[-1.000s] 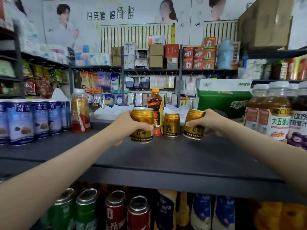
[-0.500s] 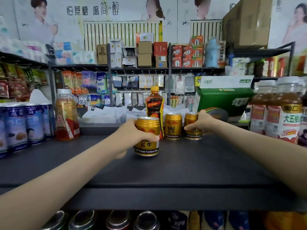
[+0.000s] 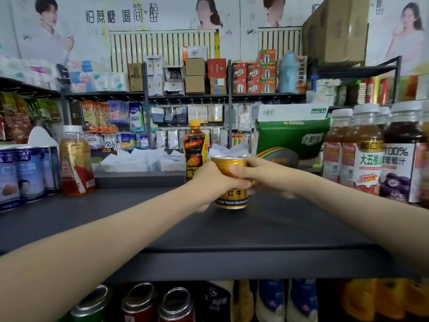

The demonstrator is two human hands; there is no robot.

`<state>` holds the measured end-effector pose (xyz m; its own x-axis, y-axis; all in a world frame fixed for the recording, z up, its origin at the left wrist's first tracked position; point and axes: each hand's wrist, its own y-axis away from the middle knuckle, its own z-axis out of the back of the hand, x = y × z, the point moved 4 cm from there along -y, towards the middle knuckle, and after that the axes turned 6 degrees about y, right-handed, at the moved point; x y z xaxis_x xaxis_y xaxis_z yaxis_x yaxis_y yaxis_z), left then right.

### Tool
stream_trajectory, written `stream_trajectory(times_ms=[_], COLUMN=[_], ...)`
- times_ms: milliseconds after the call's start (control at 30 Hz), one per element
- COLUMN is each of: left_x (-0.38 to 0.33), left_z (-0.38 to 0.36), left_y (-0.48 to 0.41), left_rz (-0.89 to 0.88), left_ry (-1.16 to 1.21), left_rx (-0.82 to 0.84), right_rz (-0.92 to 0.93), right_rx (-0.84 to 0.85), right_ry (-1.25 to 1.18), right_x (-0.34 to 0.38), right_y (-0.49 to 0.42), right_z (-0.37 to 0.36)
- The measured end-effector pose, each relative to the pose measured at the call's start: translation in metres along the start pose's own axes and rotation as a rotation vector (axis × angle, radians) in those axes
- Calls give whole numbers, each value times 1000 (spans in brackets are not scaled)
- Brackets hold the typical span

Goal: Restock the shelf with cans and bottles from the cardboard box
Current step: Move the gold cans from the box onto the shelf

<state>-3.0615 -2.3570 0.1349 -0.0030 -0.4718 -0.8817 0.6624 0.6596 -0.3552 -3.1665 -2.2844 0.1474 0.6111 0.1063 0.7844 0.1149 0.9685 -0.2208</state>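
Dead centre of the frame, a short gold metal can with red characters stands upright on the dark grey metal shelf, and both hands meet on it. The left hand comes in from the lower left and its fingers are wrapped round the can's middle, so that one has a proper hold.

The right hand reaches in from the right edge with its thumb lying across the upper front of the can. It's blurry, and a sliver of gold peeks out under the palm, so honestly can't tell whether it's gripping this can, another one behind it, or just steadying.

Why two hands? Best guess is the person is nudging the can into line right in front of the tall dark plastic bottle with an orange cap, which stands just behind and left of it. That middle strip of shelf is the open slot between the blue-labelled tins at the left edge and the white-capped brown juice bottles at the right.

Both forearms are stretched out long and nearly straight, converging like a V, with the wrists low over the shelf. Looks like placing, not lifting.
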Motion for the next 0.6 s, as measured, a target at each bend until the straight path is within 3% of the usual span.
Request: stream_trajectory(times_ms=[167, 300, 433, 533, 600], left_x=[-7, -20, -10, 4, 12], left_z=[-27, -11, 7, 8, 5], left_y=[-9, -21, -42, -53, -58], left_rz=[-98, -285, -323, -326, -351], left_ry=[-198, -742, -1083, -1331, -1454], left_rx=[188, 91, 30, 41, 61], right_rz=[-39, -150, -286, -220, -123], right_rx=[-165, -353, -418, -425, -385], right_ry=[62, 126, 159, 321, 572], right_x=[-24, -56, -82, -75, -67], right_y=[5, -1, -16, -26, -30], right_z=[37, 73, 90, 95, 95])
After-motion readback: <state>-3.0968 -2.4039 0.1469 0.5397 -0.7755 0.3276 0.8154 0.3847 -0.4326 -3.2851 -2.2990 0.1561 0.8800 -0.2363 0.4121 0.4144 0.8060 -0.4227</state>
